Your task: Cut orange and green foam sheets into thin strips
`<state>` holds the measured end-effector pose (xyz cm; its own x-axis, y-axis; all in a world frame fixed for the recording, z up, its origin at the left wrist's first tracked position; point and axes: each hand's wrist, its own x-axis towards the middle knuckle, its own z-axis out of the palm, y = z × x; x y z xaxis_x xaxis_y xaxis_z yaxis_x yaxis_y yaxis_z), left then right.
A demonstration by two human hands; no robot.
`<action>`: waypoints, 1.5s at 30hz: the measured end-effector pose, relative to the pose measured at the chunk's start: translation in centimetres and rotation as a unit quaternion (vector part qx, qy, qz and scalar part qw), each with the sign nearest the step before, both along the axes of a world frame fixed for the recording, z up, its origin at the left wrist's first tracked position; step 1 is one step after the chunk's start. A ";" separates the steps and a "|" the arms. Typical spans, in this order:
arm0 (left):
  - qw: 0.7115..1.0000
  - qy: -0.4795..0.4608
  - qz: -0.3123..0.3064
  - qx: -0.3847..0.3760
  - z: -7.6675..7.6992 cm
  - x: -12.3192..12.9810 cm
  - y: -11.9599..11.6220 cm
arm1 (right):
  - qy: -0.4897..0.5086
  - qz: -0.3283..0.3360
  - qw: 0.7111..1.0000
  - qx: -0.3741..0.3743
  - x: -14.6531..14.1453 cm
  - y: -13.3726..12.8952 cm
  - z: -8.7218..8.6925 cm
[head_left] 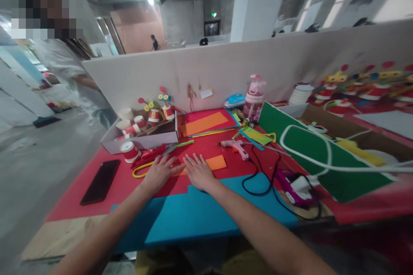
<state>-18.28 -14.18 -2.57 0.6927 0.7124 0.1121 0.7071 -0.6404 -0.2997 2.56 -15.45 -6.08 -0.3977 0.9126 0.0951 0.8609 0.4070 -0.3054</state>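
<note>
Both hands lie side by side on an orange strip of paper (217,163) on the red tabletop. My left hand (160,172) is flat with fingers spread, covering the strip's left end. My right hand (199,172) also presses flat, its fingers stretched out over the strip's middle. Beyond my left hand lie scissors (172,148) and a red-and-white paper cup (129,151). A yellow loop handle (139,171) shows beside my left wrist. To the right of my right hand rests a pink glue gun (235,147) with a black cord. Blue sheets (206,215) lie under my forearms.
A black phone (100,181) lies at left. A white box (145,142) holds cups and paper figures. Orange sheets (206,123) lie at the back. At right stand a purple power strip (297,189), a green-sided box (300,154) and a white cable. A person (71,68) stands at left.
</note>
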 end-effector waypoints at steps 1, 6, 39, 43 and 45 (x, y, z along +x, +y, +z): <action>0.999 -0.033 0.000 -0.010 -0.1 0.3 -0.3 | 0.000 0.001 1.000 0.005 0.0 0.0 -0.1; 0.975 -0.214 0.007 -0.066 -3.4 2.2 -3.2 | -0.017 -0.001 1.000 -0.012 -0.2 0.3 -0.2; 0.984 -0.151 0.068 -0.065 -4.4 4.3 -3.3 | -0.090 0.006 0.995 0.051 7.1 2.0 -2.1; 0.982 -0.151 0.092 -0.059 -4.4 0.1 -3.7 | -0.082 0.002 0.996 0.033 7.2 2.0 -2.0; 0.980 -0.155 0.107 -0.060 -4.3 -1.1 -3.9 | -0.080 0.000 0.997 0.023 7.2 1.9 -1.7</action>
<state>-19.40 -18.10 -6.86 0.4715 0.8589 0.1999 0.8745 -0.4847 0.0197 9.79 -13.55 -7.82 -0.4104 0.9090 0.0728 0.8973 0.4167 -0.1457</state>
